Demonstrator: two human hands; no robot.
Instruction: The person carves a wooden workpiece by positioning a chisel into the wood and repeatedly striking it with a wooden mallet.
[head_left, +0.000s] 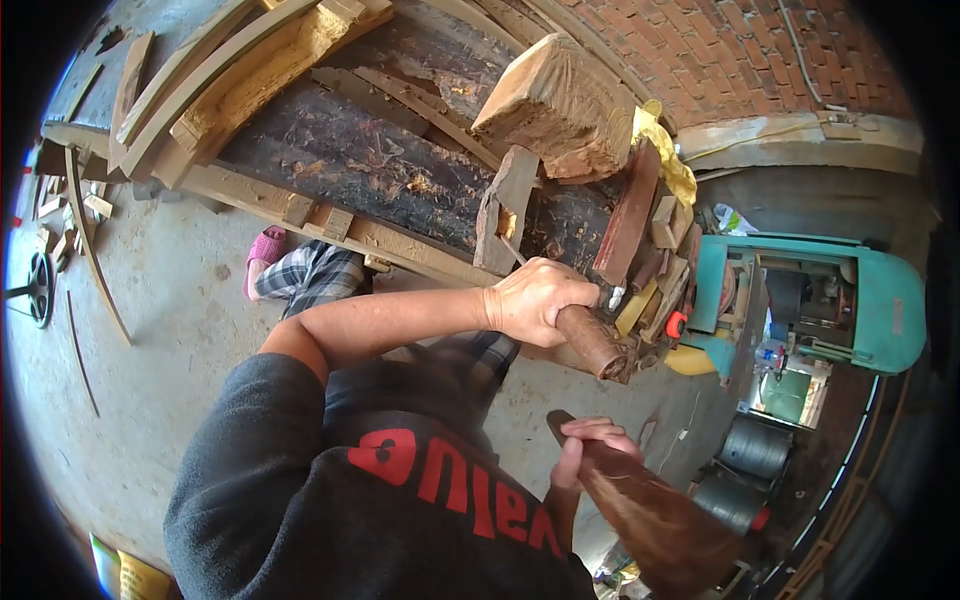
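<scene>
My left hand (545,302) is wrapped round a chisel (592,345) with a thick, worn wooden handle. The thin blade points away from me, its tip at a notch in a short piece of wood (508,205) on the workbench (370,165). Lower right, my right hand (600,440) grips the narrow end of a brown wooden mallet (655,510). The mallet's broad head is blurred and lies apart from the chisel handle. A large rough wood block (565,105) rests just beyond the notched piece.
Curved timber strips (215,75) lie at the bench's far left. A reddish board (630,212), small offcuts and a red tape measure (676,324) crowd its right end. Beside it stands a teal machine (890,310). A brick wall (740,60) rises behind.
</scene>
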